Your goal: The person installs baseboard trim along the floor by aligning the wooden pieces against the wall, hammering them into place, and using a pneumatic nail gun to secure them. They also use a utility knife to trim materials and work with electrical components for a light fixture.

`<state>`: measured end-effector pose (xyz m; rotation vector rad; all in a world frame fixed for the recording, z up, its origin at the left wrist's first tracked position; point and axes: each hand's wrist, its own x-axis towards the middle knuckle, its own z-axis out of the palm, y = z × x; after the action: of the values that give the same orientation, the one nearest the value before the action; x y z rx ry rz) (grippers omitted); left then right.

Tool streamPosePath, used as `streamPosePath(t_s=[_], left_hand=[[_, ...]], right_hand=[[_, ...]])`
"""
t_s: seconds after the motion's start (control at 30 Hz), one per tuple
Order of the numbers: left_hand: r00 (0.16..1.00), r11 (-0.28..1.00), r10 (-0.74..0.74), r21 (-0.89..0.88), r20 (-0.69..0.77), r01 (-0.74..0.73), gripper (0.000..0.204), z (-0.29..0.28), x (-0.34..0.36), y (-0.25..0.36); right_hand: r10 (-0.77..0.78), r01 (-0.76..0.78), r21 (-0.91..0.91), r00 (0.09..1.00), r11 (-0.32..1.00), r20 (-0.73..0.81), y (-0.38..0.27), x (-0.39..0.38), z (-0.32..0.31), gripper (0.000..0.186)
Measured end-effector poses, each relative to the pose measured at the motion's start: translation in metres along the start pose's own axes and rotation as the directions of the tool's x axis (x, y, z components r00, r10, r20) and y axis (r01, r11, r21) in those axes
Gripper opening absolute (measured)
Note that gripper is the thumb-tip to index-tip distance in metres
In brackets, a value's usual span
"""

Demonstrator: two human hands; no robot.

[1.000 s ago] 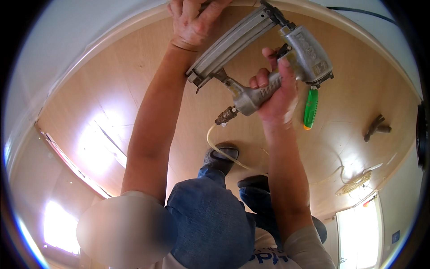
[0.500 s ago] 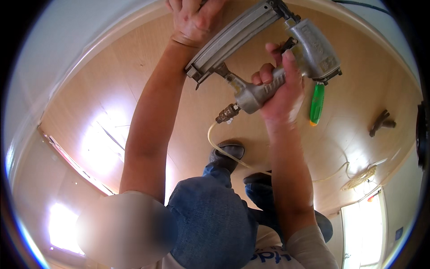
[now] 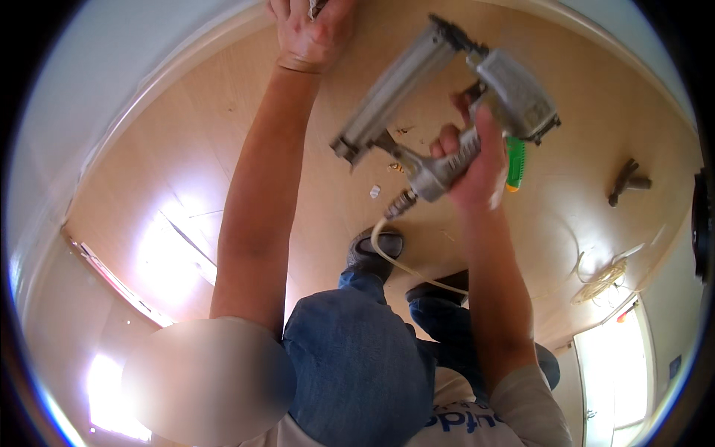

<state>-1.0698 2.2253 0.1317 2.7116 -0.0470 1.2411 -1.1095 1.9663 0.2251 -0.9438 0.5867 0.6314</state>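
Observation:
My right hand is wrapped round the handle of a silver pneumatic nail gun, held above the wood-toned floor. The gun's long magazine slants down to the left, slightly blurred. A pale air hose runs from the fitting at its handle end back toward my feet. At the far edge, by the base of the wall, my left hand has its fingers bent, partly cut off by the picture's top. Something small, whitish and dark shows between them, too little to name. A green utility knife lies partly hidden behind my right hand.
Small scraps lie on the floor beneath the gun. To the right rests a dark T-shaped tool, with a coil of pale hose nearer me. A curved white wall borders the floor. My shoes are planted below the gun.
The nail gun's magazine has swung slightly down and right, away from my left arm, uncovering scraps on the floor. My left hand has shifted slightly left and up.

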Motion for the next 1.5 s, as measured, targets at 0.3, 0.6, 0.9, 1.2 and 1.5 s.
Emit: streamPosePath(t_s=[0.3,0.6,0.9,1.2,1.5], left_hand=[[0.998,0.998,-0.046,0.035,0.038,0.045,0.031,-0.006,-0.001,0.004],[0.957,0.991,-0.095,-0.061,0.275,0.116,0.034,-0.060,-0.011,0.012],[-0.006,-0.241,-0.940,-0.649,0.342,0.722,0.024,-0.148,-0.090,-0.125],[-0.114,-0.329,-0.926,-0.623,0.359,0.710,0.040,-0.148,-0.081,-0.135],[-0.151,-0.374,-0.915,-0.647,0.374,0.665,0.042,-0.149,-0.092,-0.144]], right_hand=[[0.118,-0.138,-0.224,0.988,0.965,-0.101,0.008,-0.024,-0.101,0.021],[0.050,-0.055,-0.440,0.999,0.896,-0.023,0.010,-0.010,-0.123,0.029],[0.055,-0.059,-0.437,0.998,0.898,-0.022,0.012,-0.012,-0.123,0.029],[0.060,-0.055,-0.366,0.998,0.929,0.004,0.012,-0.011,-0.127,0.028],[0.191,-0.192,-0.267,0.981,0.944,-0.031,-0.002,-0.025,-0.106,0.024]])
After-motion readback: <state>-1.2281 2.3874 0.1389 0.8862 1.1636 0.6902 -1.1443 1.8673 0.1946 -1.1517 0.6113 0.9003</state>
